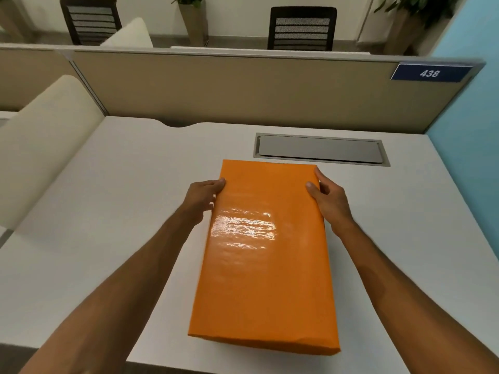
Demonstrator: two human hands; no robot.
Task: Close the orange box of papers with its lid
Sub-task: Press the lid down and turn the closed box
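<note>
Glossy orange lid (266,252) at frame centre, covering the box beneath, lengthwise on a white desk (108,211), left hand (204,197) clamped on its left edge, right hand (328,197) clamped on its right edge, grey cable hatch (321,149) just beyond, beige partition (243,87) above, blue 438 sign (430,73) upper right

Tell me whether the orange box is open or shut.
Shut, it seems: the lid covers the whole top, no papers showing. Both hands, left and right, grip its sides.
</note>
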